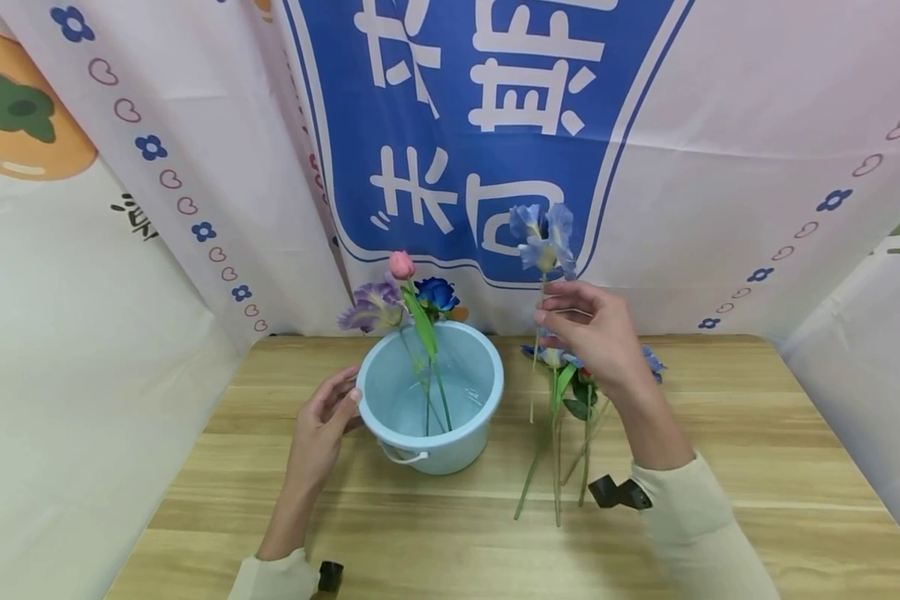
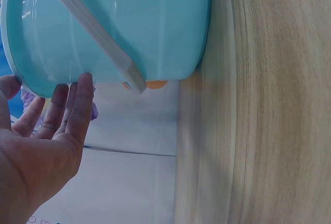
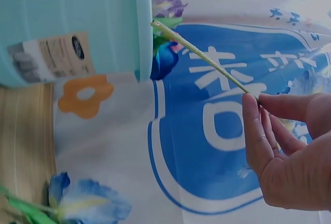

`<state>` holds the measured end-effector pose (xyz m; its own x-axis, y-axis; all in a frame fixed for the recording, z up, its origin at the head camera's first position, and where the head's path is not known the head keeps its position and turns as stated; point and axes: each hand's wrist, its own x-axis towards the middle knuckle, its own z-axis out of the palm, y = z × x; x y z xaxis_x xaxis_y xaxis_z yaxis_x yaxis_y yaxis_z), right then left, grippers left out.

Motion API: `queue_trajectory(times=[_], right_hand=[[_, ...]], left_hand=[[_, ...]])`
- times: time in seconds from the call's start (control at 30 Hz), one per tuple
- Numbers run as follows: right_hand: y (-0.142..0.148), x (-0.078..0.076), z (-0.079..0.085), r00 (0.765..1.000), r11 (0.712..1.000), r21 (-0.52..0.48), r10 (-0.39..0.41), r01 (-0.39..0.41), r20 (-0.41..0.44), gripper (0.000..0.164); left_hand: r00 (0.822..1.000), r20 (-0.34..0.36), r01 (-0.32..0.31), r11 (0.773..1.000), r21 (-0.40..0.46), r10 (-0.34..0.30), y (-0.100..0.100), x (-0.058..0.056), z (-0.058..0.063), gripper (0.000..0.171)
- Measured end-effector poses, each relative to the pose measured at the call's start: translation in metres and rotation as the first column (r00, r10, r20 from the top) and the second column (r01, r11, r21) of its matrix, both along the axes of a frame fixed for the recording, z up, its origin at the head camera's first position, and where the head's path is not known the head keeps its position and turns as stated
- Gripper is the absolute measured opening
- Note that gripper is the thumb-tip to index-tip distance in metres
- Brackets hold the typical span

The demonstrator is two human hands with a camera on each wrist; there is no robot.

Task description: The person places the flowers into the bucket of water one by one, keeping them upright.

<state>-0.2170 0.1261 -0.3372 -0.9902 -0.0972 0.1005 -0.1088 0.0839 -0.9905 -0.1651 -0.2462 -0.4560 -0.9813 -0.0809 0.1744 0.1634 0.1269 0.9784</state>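
Note:
My right hand (image 1: 588,333) pinches the stem of a light blue iris (image 1: 543,237) between thumb and fingers, bloom up. In the right wrist view, the cut end of its stem (image 3: 194,50) points toward the bucket's rim. With fairly straight fingers, my left hand (image 1: 326,421) touches the left side of the light blue bucket (image 1: 453,454), thumb at the rim. Standing in the bucket are a pink tulip (image 1: 402,265), a purple iris (image 1: 375,306) and a dark blue rose (image 1: 437,294), leaning on the back rim.
More flowers (image 1: 558,358), with blue blooms and a bit of red, lie on the wooden table (image 1: 435,533) under my right hand, stems toward me. The bucket's white handle (image 1: 405,457) hangs at its front. A printed curtain (image 1: 675,208) stands right behind the table.

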Motion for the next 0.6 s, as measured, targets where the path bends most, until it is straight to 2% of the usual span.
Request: queue_trajectory(times=[0.33, 0.6], right_hand=[[-0.033, -0.013, -0.002, 1.0, 0.999, -0.044, 0.004, -0.005, -0.021, 0.042], [-0.055, -0.017, -0.001, 0.999, 0.996, -0.086, 0.023, -0.025, -0.027, 0.04]], left_hand=[[1.0, -0.002, -0.006, 1.0, -0.006, 0.006, -0.001, 0.0, -0.001, 0.043], [1.0, -0.006, -0.008, 1.0, -0.015, 0.008, -0.001, 0.0, -0.001, 0.043]])
